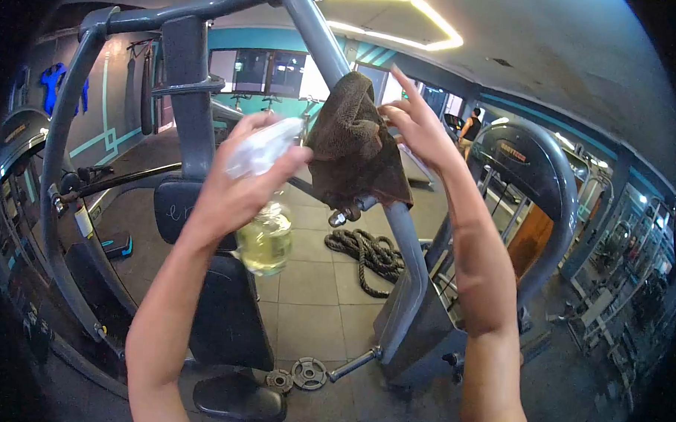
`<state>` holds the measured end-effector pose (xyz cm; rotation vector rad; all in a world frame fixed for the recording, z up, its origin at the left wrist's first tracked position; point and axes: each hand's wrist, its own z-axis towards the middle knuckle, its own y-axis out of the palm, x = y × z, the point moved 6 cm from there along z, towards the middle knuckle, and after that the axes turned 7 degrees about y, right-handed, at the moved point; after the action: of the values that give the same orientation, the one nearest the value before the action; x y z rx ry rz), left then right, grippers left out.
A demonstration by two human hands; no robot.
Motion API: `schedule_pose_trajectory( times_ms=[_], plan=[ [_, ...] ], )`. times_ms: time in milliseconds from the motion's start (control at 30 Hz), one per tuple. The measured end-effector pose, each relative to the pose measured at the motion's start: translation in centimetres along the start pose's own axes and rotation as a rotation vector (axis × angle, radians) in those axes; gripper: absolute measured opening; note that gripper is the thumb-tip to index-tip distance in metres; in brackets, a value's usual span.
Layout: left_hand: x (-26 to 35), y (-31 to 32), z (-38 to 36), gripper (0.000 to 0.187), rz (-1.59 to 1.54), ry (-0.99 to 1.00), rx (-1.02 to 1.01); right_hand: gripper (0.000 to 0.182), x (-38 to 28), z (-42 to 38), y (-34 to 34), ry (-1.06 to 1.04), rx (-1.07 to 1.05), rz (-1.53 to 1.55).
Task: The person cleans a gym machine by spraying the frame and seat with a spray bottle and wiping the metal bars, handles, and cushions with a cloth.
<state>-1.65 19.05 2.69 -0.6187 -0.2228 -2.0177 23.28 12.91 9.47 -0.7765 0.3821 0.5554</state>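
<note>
Left hand point(235, 181), left of center, wrapped closed around the blurred pale top of a bottle point(266, 242); yellowish liquid in the body hanging below. Right hand point(424, 128), upper right of center, mostly open, fingers spread, no grip visible; can't tell if fingertips touch the brown cloth point(355, 137). Cloth is upper middle of frame, draped over a gray machine bar point(404, 247), bolt end point(345, 215) poking out under its lower edge. Risks: cloth looks unsecured, so a knock from either hand could slide it off; a loosened left grip could drop the bottle, likely spilling onto floor tiles point(309, 284) near the coiled rope point(366, 257), center; knuckles could catch the bolt if a hand swings low.
</note>
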Motion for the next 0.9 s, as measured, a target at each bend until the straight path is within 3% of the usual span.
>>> schedule_pose_trajectory(
  times_ms=[33, 100, 133, 167, 233, 300, 333, 367, 400, 433, 467, 567, 633, 700, 767, 800, 833, 900],
  plan=[
    [-0.3, 1.2, 0.6, 0.045, 0.003, 0.026, 0.012, 0.060, -1.1, 1.3, 0.1, -0.113, 0.015, -0.332],
    [-0.2, 3.3, 2.4, 0.059, 0.216, 0.116, -0.139, 0.060, -1.9, 3.6, 0.3, -0.020, -0.072, -0.592],
    [-0.2, 3.9, 3.0, 0.048, 0.178, 0.145, -0.049, 0.050, -2.4, 4.1, -0.2, -0.176, -0.012, -0.656],
    [-1.5, 4.5, 3.7, 0.038, 0.193, 0.206, 0.027, 0.041, -2.8, 3.8, -0.5, -0.193, -0.019, -0.703],
    [-0.6, 3.8, 3.9, 0.031, 0.174, 0.328, 0.020, 0.037, -3.7, 2.8, -1.5, -0.505, 0.066, -0.846],
    [0.2, 0.9, 4.2, 0.030, 0.162, 0.255, 0.026, 0.030, -8.5, 1.0, -2.1, -0.363, -0.041, -0.821],
    [-0.7, -1.2, 4.6, 0.030, 0.159, 0.119, -0.048, 0.025, -9.9, 0.6, -2.3, -0.290, -0.095, -0.779],
    [-0.8, -3.4, 4.6, 0.031, 0.019, 0.147, -0.078, 0.021, -11.0, 0.3, -2.1, -0.215, -0.153, -0.733],
    [-1.1, -5.8, 4.8, 0.047, 0.091, 0.076, -0.194, 0.023, -11.7, 0.2, -1.4, -0.172, -0.134, -0.695],
    [0.0, -8.1, 4.1, 0.045, 0.086, 0.095, -0.127, 0.028, -12.5, 0.0, -0.3, -0.129, -0.119, -0.658],
    [-0.7, -10.5, 4.0, 0.042, -0.003, 0.123, -0.059, 0.043, -13.4, -0.2, 1.5, -0.052, -0.301, -0.725],
    [-1.4, -16.7, 2.6, 0.038, 0.133, 0.020, -0.157, 0.047, -13.3, -0.1, 5.8, 0.132, -0.574, -0.855],
    [-2.2, -19.6, 0.6, 0.036, 0.131, -0.075, -0.123, 0.055, -10.9, -0.9, 10.0, 0.327, -0.587, -0.527],
    [-2.9, -22.0, -2.2, 0.035, 0.141, -0.153, -0.089, 0.057, -10.3, -2.9, 15.1, 0.556, -0.419, -0.476],
    [-3.8, -22.5, -6.0, 0.035, 0.156, -0.209, -0.063, 0.055, -7.1, -4.7, 20.0, 0.891, -0.390, -0.213],
    [-3.8, -21.7, -7.8, 0.036, 0.167, -0.269, -0.135, 0.053, -6.3, -5.8, 23.6, 0.910, -0.336, 0.217],
    [-3.5, -20.6, -9.7, 0.036, 0.176, -0.325, -0.201, 0.045, -5.6, -6.5, 26.2, 1.033, -0.202, 0.421],
    [-4.3, -18.2, -13.6, 0.033, -0.040, -0.376, -0.202, 0.040, -4.3, -7.9, 31.2, 1.088, -0.303, 0.834]
  ],
)
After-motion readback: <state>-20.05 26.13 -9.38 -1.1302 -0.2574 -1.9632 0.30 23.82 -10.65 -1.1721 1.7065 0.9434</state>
